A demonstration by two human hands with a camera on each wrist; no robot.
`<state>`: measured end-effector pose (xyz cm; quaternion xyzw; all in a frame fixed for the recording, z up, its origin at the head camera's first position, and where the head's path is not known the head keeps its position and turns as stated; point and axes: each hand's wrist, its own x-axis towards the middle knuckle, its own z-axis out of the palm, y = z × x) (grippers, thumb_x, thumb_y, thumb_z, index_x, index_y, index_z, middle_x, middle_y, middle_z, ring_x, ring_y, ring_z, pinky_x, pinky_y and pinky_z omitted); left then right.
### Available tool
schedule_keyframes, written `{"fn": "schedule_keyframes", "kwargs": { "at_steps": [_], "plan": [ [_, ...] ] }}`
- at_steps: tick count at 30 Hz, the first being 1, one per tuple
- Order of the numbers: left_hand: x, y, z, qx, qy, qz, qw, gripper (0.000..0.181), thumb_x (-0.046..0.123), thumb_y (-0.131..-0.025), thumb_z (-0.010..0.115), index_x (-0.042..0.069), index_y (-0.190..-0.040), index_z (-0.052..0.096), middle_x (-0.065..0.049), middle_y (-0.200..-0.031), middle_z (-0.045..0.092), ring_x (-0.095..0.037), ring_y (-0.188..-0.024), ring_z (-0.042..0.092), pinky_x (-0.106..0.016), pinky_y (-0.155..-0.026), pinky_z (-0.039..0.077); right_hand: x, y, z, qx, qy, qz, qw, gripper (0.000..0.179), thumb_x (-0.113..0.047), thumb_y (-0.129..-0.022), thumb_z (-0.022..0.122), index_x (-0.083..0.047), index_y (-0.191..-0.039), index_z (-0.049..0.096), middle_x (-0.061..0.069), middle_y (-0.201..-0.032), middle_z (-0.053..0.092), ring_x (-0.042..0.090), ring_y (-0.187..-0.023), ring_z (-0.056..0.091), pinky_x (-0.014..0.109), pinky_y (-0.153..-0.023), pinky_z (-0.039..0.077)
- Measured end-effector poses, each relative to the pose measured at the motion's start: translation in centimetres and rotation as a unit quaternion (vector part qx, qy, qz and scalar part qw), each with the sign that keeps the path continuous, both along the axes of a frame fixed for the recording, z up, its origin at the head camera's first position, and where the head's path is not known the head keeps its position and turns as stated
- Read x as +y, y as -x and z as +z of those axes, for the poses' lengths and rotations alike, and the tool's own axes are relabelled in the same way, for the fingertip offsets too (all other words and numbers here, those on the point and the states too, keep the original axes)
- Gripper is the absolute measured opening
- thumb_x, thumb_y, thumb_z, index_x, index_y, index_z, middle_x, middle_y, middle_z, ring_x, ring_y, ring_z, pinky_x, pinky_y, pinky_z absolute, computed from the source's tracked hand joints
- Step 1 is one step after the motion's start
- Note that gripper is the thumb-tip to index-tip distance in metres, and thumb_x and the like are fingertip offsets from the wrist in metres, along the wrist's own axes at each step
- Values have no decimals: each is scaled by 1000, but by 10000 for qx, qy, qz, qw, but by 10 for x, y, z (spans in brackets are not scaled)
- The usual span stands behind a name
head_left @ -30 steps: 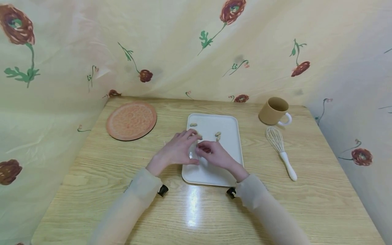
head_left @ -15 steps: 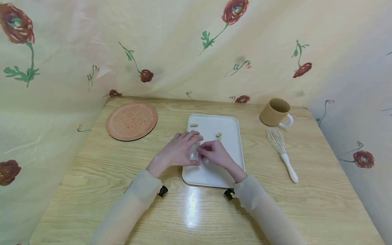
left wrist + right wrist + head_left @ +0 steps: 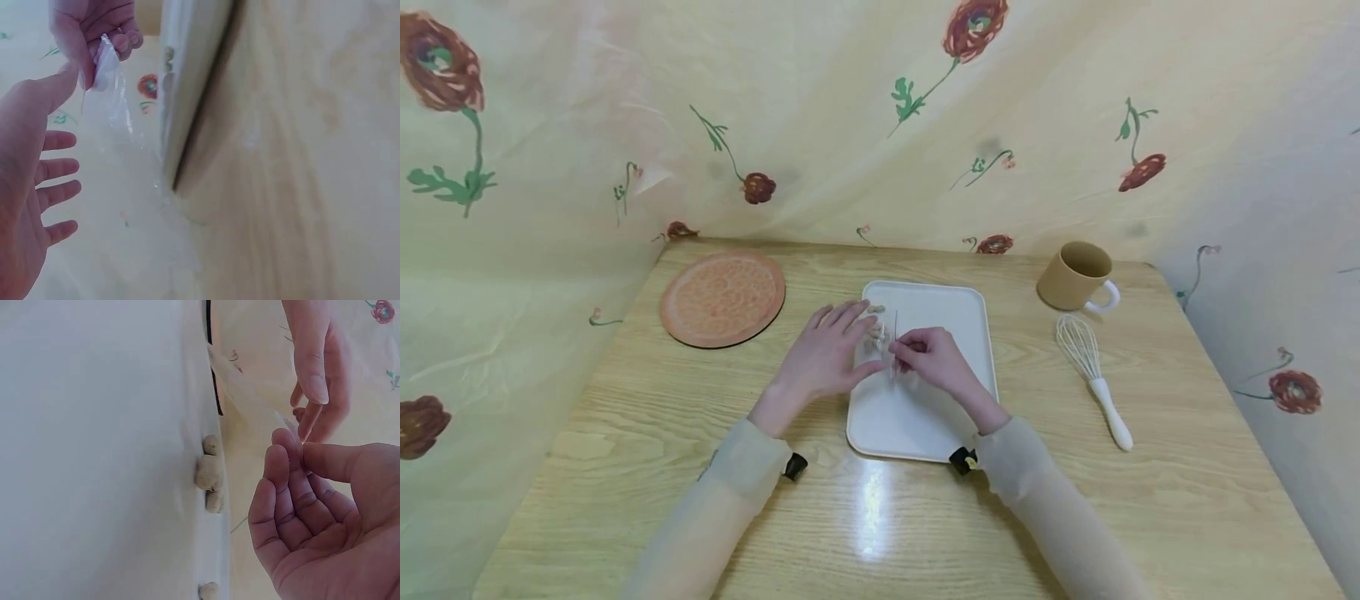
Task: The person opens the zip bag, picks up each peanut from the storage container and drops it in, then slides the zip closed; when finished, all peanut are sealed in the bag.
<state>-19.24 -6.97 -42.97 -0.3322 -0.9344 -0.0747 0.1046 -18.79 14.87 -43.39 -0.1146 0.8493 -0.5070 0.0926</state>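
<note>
My right hand [image 3: 936, 362] pinches the edge of a clear plastic bag [image 3: 115, 106] between thumb and fingertips, over the white tray [image 3: 917, 425]. The bag hangs thin and see-through; in the left wrist view it trails downward and looks flat. To its left, my left hand [image 3: 822, 357] is spread with fingers apart, its thumb close to the bag and the right fingertips. Whether that thumb touches the bag I cannot tell. Unshelled peanuts [image 3: 210, 474] lie on the tray, several grouped together and one more [image 3: 209, 590] apart. In the head view the hands partly cover them.
A round orange mat [image 3: 722, 298] lies at the table's back left. At the back right stands a tan mug [image 3: 1067, 279] with a white handle, and a white-handled whisk [image 3: 1093, 375] lies in front of it. Flower-patterned cloth [image 3: 820, 125] hangs behind the wooden table [image 3: 700, 417].
My left hand has shifted away from me and a little left, and its fingers have straightened. My right hand has moved slightly forward with the bag, now covering the peanuts right of centre.
</note>
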Motion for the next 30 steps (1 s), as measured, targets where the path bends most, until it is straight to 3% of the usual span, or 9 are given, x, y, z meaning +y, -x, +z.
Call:
{"fn": "schedule_keyframes", "kwargs": {
  "at_steps": [7, 14, 30],
  "plan": [
    [0, 0, 3, 210, -519, 78, 9984, 52, 45, -95, 64, 8, -132, 61, -12, -149, 46, -31, -138, 40, -49, -114, 28, 0, 8, 5, 215, 182, 41, 9996, 21, -10, -98, 64, 9, -99, 72, 8, -74, 70, 18, -66, 66, 47, -68, 56],
    [5, -1, 4, 318, -693, 22, 9971, 38, 34, -97, 66, 8, -125, 65, -11, -140, 54, -30, -131, 47, -48, -108, 34, 2, 11, 10, 305, 44, 19, 9995, 22, -12, -98, 65, 9, -96, 72, 8, -73, 70, 18, -66, 66, 29, -60, 52],
    [17, 1, 14, -228, -1502, 512, 9871, 26, 32, -100, 61, 10, -106, 72, -4, -111, 68, -27, -105, 62, -48, -91, 47, -5, 15, 8, 478, 199, 57, 9986, 19, -12, -97, 66, 4, -89, 71, 5, -70, 68, 17, -63, 63, 24, -54, 46]
  ]
}}
